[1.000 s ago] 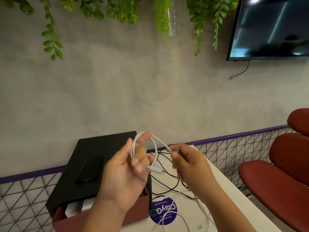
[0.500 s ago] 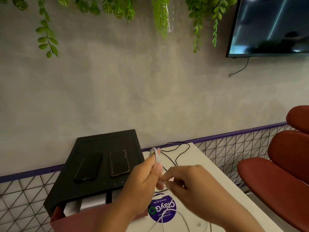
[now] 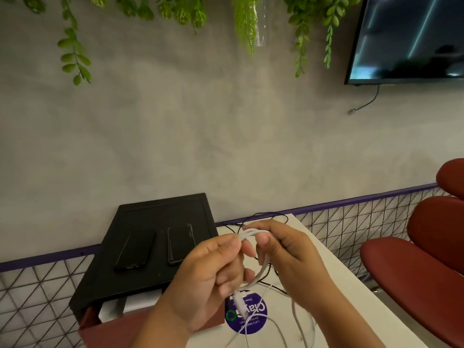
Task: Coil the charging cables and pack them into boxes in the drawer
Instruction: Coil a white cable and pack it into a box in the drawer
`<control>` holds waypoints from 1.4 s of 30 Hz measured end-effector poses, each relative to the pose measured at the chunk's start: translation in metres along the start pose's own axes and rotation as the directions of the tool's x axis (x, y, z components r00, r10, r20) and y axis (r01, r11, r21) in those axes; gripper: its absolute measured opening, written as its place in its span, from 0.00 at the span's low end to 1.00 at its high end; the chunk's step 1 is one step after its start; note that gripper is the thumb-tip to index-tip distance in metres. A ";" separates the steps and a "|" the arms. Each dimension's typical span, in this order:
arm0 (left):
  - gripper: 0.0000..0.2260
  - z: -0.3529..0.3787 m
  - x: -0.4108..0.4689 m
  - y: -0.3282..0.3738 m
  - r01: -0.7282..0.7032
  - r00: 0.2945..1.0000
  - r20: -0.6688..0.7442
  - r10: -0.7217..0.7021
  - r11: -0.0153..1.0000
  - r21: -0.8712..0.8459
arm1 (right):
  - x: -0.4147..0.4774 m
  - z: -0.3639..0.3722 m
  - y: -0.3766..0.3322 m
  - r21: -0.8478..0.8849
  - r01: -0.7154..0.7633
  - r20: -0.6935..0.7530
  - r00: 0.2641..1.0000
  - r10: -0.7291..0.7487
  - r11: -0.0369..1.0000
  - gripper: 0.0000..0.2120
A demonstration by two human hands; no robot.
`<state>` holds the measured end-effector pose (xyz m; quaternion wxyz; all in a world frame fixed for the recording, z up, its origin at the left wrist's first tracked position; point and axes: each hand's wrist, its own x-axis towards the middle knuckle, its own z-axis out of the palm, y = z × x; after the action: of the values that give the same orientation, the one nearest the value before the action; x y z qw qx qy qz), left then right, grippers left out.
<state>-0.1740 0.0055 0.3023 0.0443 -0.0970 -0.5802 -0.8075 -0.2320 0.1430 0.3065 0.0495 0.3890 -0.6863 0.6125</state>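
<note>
A white charging cable [image 3: 262, 270] is looped between both hands above the white table [image 3: 351, 307]. My left hand [image 3: 208, 280] grips the loop's left side, and a plug end hangs below its fingers. My right hand [image 3: 288, 257] pinches the top of the loop next to my left thumb. The cable's loose length trails down onto the table. The reddish drawer [image 3: 118, 330] stands pulled out under the black cabinet [image 3: 153, 280], with white boxes [image 3: 133, 303] inside it.
Two dark phones [image 3: 180, 243] lie on the cabinet top. Black cables [image 3: 266, 217] lie on the table behind my hands, near a purple round sticker [image 3: 253, 320]. Red chairs [image 3: 421, 267] stand at the right. A wire-mesh partition runs behind the table.
Both hands dropped lower and came together on the cable. The wide loop round my left fingers is now a tighter coil, pinched at the top by both hands.
</note>
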 end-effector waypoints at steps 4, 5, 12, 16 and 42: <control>0.15 0.004 0.002 0.003 0.019 0.995 -0.104 -0.003 0.987 0.161 | 0.004 0.005 -0.003 0.029 -0.043 -0.078 0.996 0.045 0.999 0.08; 0.15 0.004 0.002 0.005 0.029 0.995 -0.101 -0.011 0.984 0.178 | 0.005 0.005 -0.002 0.039 -0.058 -0.079 0.995 0.061 0.998 0.08; 0.12 0.001 -0.001 0.013 0.162 0.986 -0.017 -0.165 0.981 -0.107 | 0.004 0.004 -0.006 0.238 -0.161 0.090 0.986 0.143 0.958 0.10; 0.20 -0.011 0.003 0.003 0.128 0.986 0.154 -0.059 0.866 -0.484 | 0.004 0.002 -0.007 0.268 -0.203 0.025 0.979 0.204 0.942 0.10; 0.33 -0.011 0.004 -0.015 -0.095 0.995 0.053 0.079 0.763 0.639 | -0.016 -0.004 -0.024 -0.555 -0.022 0.132 0.985 0.114 0.832 0.06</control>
<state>-0.1818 0.0004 0.2861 0.1055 -0.1119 -0.8160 -0.5572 -0.2084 0.1560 0.3176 0.0827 0.3812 -0.8487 0.3572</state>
